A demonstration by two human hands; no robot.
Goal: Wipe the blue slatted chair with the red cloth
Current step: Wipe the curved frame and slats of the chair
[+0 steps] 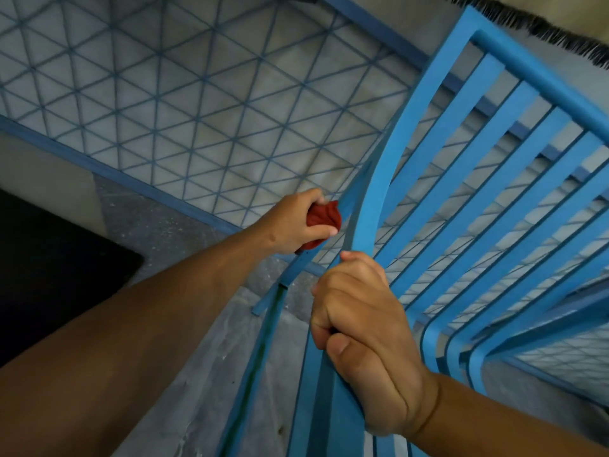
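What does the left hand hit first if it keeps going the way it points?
Likely the chair frame: the left hand, gripping the cloth, points right at the curved bar just beyond it. Depth is unclear; it could pass behind.

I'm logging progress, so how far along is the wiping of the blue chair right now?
Done: nothing can be confirmed; the paint shows no visible wiped or unwiped marks. In hand: the left hand grips the bunched red cloth against an outer bar of the blue slatted chair, while the right hand grips the frame lower down, seemingly steadying it. Left: probably the many slats to the right, which the cloth is not touching.
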